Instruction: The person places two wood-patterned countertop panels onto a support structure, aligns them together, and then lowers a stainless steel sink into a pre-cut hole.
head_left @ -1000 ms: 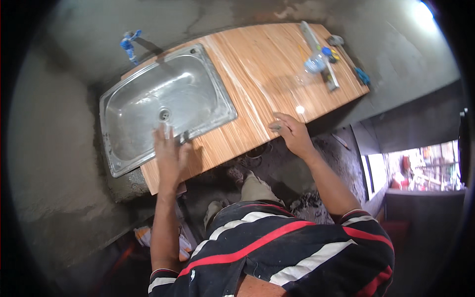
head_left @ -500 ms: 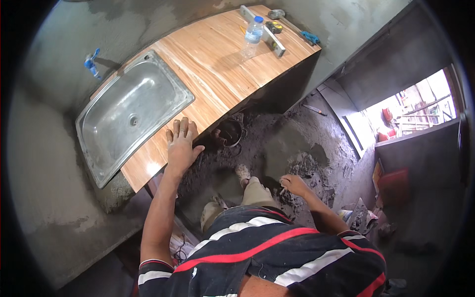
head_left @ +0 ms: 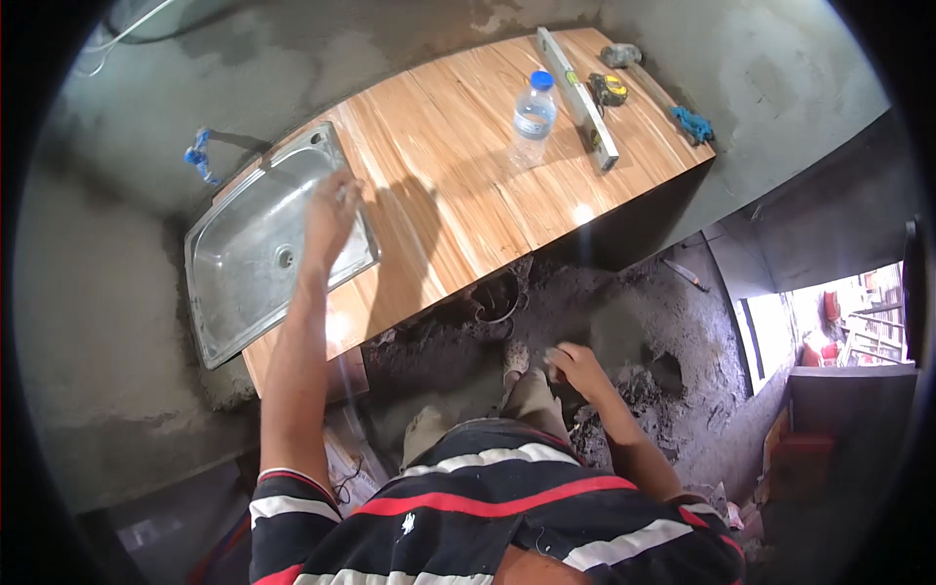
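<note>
My feet worry me most: the floor [head_left: 624,322] looks damp and littered with rubble, so a careless step could make me slip. Next, the counter [head_left: 458,175] could shift if I leaned hard on its front edge and its bed were not firm. The sink [head_left: 239,258], set into its left end, might be jarred from its seat if my left hand [head_left: 331,216] caught the rim; that hand is above the sink's right side, fingers curled, too blurred to tell whether it grips anything. My right hand [head_left: 577,372] hangs low over the floor, well apart from the counter, fingers bent; I cannot tell if something is in them. A sweep across the top could tip the bottle [head_left: 535,122], which is upright just beside the level [head_left: 577,97]. Around me are bare grey walls [head_left: 107,292], with a bright opening [head_left: 858,322] to my right. The counter's top is glossy, wood-patterned and streaked pale, with a dark front below. Smaller things: a hammer [head_left: 621,56] at the far right, a blue tap [head_left: 202,156] on the wall, a tape [head_left: 609,90] between level and hammer.
</note>
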The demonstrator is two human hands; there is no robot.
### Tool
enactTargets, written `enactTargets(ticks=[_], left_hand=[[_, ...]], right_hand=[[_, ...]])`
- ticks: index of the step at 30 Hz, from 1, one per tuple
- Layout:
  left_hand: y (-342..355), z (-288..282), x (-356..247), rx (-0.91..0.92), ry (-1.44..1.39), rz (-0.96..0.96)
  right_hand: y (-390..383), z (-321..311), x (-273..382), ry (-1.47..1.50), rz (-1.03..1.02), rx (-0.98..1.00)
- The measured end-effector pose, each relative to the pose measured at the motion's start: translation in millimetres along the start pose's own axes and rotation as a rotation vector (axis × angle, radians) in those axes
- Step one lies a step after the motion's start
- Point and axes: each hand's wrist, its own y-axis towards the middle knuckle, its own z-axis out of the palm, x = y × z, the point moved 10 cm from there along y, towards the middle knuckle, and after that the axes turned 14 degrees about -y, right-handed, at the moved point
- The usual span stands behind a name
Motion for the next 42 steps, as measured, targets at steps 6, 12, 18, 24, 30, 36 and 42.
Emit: enactTargets(ticks=[6, 12, 18, 24, 30, 36, 42], left_hand=[[89.3, 31.4, 39.5, 0.031, 0.138, -0.107], [179.5, 43.9, 112.8, 0.139, 0.351, 0.162], [227.1, 118.5, 168.7, 0.246, 0.559, -0.077], [243.6, 163.9, 159.5, 0.199, 0.361, -0.133], [277.6, 148.5, 208.7, 0.187, 0.471, 0.042], [295.2, 165.1, 223.0, 0.291, 0.471, -0.008], [293.4, 180.3, 220.6, 0.291, 0.407, -0.051]], right_hand=[[77.6, -4.4, 82.6, 0.356, -0.025, 0.122], [109.0, 2.9, 108.0, 0.576, 0.099, 0.096], [125.7, -7.5, 104.4, 0.397, 0.037, -0.115], [108.8, -20.8, 117.0, 0.344, 0.195, -0.203], [119.1, -8.5, 133.1, 0.415, 0.210, -0.202], [121.7, -7.9, 116.0, 0.460, 0.274, -0.311], [120.2, -9.1, 105.9, 0.480, 0.264, -0.373]])
